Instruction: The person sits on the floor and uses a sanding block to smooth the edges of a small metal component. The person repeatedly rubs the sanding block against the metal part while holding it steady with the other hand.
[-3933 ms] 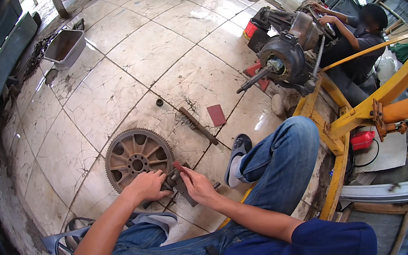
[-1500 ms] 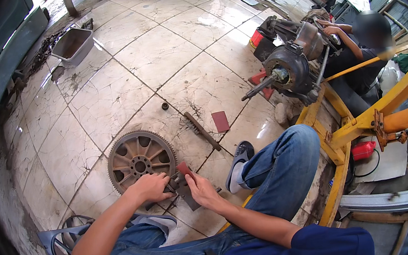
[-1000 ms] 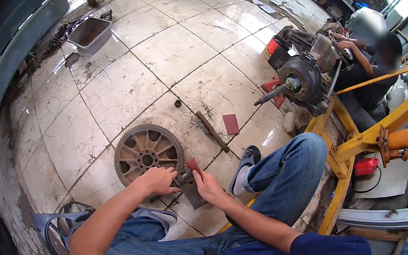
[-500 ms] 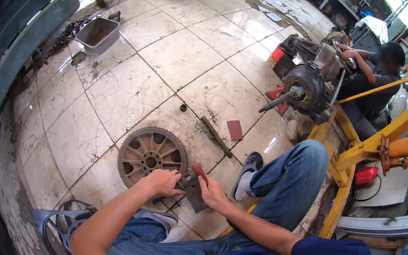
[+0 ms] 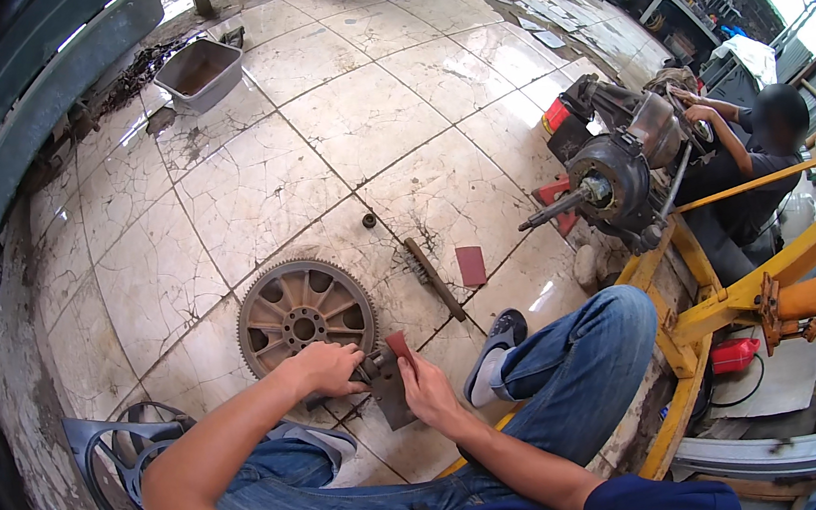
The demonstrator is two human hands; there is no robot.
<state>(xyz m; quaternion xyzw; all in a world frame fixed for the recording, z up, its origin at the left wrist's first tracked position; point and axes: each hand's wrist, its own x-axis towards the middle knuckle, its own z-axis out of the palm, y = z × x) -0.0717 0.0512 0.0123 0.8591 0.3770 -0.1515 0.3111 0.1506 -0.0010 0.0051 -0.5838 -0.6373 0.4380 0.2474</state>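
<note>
My left hand (image 5: 332, 368) is closed on a grey metal part (image 5: 392, 403) with a round end and a flat plate hanging below it. A folded piece of reddish sandpaper (image 5: 398, 344) is pinched in my right hand (image 5: 430, 392), against the part's right side. The fingertips of my left hand are partly hidden behind the part. Just beyond my left hand, a rusty toothed flywheel (image 5: 339, 330) lies flat on the tiles. A wire brush (image 5: 436, 280) with a brown handle and a square of red sandpaper (image 5: 471, 266) lie farther right.
A small dark ring (image 5: 369, 220) lies beyond the brush. A grey basin (image 5: 203, 81) stands far left. At right, another person (image 5: 734, 152) handles a large axle assembly (image 5: 610, 176) beside a yellow metal frame (image 5: 686, 349). A grey plastic fan-like piece (image 5: 102, 481) leans at lower left.
The view has shifted very slightly. Both hands stay on the metal part, with the sandpaper nearly in the same place, its top edge a little lower.
</note>
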